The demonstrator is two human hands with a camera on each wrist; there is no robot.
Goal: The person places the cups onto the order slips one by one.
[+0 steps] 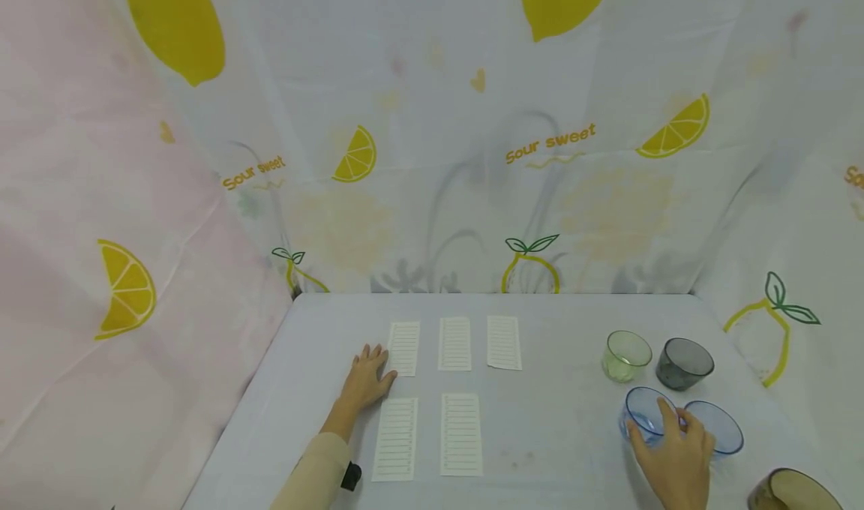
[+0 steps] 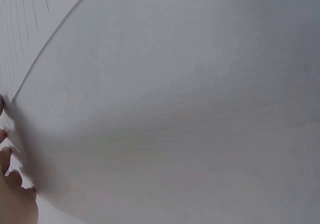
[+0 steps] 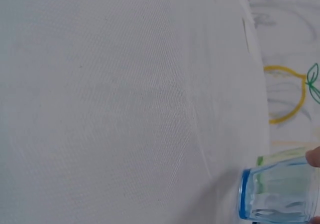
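My left hand point(image 1: 367, 379) lies with its fingers spread on the table, fingertips at the left edge of a lined paper slip point(image 1: 403, 349) in the back row. In the left wrist view, part of that hand point(image 2: 17, 199) shows at the lower left corner. On the right side, my right hand point(image 1: 675, 454) grips a clear blue glass point(image 1: 637, 420) near its rim, thumb on the left and fingers on the right. The right wrist view shows this blue glass point(image 3: 280, 194) with fingertips at its rim. A second bluish glass point(image 1: 718, 431) stands right beside it, partly behind the fingers.
Two more slips, a middle one point(image 1: 455, 343) and a right one point(image 1: 504, 343), continue the back row. A front row has a left slip point(image 1: 395, 439) and a right slip point(image 1: 461, 435). Around my right hand stand a green glass point(image 1: 626, 356), a grey glass point(image 1: 684, 365) and a brown glass point(image 1: 793, 491).
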